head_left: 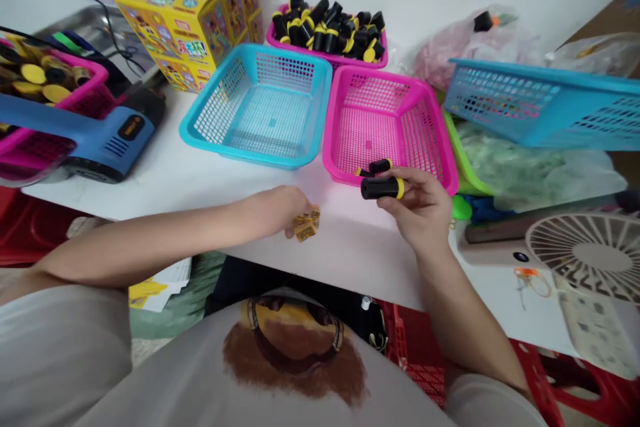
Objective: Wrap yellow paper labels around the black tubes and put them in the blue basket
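My left hand [285, 210] pinches a small bunch of flat yellow pieces [306, 223] just above the white table [200, 197]. My right hand [420, 207] is shut on a black cylinder with a yellow band [381, 188], close to the front rim of an empty pink mesh basket [425, 90]. Two more black-and-yellow pieces [375, 168] lie just beyond that cylinder at the rim; their exact contact is hidden. A pink tray [327, 60] at the back is heaped with several similar black-and-yellow pieces. An empty turquoise mesh basket [225, 123] stands left of the pink one.
Yellow printed cartons [173, 20] are stacked at back left, beside a blue-and-black machine [113, 137] and a pink basket of yellow-topped pieces [85, 80]. A tilted turquoise basket [530, 103], plastic bags [535, 167] and a small fan [590, 253] crowd the right.
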`<state>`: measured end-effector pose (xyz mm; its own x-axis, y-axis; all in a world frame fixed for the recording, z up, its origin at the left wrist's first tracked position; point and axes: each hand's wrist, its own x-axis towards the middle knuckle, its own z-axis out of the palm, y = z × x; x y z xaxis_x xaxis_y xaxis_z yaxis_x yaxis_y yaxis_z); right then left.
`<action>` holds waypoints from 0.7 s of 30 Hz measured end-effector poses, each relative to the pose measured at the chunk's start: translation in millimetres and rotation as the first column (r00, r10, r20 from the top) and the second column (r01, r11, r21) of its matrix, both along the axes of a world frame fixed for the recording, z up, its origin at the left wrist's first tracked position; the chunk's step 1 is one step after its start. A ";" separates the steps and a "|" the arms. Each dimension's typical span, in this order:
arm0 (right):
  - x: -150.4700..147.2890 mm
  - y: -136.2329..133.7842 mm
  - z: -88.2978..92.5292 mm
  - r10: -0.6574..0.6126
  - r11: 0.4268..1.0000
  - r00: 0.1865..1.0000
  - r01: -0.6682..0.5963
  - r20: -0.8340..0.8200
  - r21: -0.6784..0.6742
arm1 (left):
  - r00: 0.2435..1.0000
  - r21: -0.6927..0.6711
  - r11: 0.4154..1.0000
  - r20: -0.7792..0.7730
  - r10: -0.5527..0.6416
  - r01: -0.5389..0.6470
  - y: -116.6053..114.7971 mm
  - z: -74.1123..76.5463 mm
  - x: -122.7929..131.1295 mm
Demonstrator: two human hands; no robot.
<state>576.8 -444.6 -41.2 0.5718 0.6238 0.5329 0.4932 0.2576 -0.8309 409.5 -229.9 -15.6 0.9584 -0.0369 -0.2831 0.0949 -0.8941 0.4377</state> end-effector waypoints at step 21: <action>-26.3 -3.9 -7.6 0.168 0.986 0.975 -0.168 -0.143 0.010 | 0.725 0.039 0.913 0.594 -0.348 0.405 21.9 -49.4 13.0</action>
<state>550.5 -448.5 -48.9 0.5290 0.7185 0.4516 0.3188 0.3249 -0.8904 422.5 -207.9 -65.0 0.8377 -0.4269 0.3405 -0.5371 -0.7566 0.3729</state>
